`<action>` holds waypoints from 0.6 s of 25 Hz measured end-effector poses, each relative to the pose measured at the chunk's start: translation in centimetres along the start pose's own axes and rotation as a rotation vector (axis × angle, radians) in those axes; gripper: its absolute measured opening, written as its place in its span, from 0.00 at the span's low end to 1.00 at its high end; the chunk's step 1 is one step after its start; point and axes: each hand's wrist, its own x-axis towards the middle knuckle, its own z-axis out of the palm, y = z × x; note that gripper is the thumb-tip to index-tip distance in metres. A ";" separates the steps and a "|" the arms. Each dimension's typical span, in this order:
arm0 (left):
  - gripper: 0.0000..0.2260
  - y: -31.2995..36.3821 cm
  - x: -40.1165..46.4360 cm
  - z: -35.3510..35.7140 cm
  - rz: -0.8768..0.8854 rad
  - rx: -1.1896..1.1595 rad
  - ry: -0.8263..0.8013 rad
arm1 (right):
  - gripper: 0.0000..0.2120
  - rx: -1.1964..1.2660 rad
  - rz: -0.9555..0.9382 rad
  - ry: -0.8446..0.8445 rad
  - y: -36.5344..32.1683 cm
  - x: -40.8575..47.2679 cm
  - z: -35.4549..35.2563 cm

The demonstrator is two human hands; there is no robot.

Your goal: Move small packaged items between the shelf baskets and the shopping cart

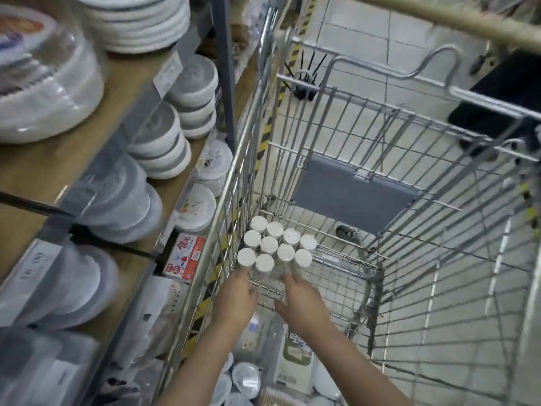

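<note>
Head view only: white-capped jars [276, 247] packed upright in cart [439, 183] front-left corner. Left hand [237, 298] and right hand [301, 303] reach low at nearest row; finger closure hidden, cannot tell. Probably light, rigid, slick; best gripped around sides below caps.

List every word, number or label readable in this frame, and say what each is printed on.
"食光": on the red and white box on the lower shelf; its smaller print is too blurred to read.
"16.90", uncertain: on the shelf price tag at the left edge, smeared.
Upper shelf price tag: blurred, unreadable.
Green and white package in the cart: print unreadable.
White-lidded jars: no text visible.
</note>
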 end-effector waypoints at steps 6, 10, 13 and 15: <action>0.18 -1.4 6.4 4.1 -0.007 0.117 0.086 | 0.27 -0.041 -0.016 -0.044 0.8 8.0 2.8; 0.20 -1.7 8.8 5.4 -0.027 0.257 0.123 | 0.27 -0.025 0.010 -0.039 0.8 10.5 4.4; 0.18 -1.7 9.7 5.7 -0.079 0.434 0.044 | 0.23 -0.060 0.011 0.032 0.6 11.3 5.4; 0.17 -1.9 9.6 6.2 -0.015 0.488 0.153 | 0.21 -0.087 0.011 0.076 0.7 11.4 5.7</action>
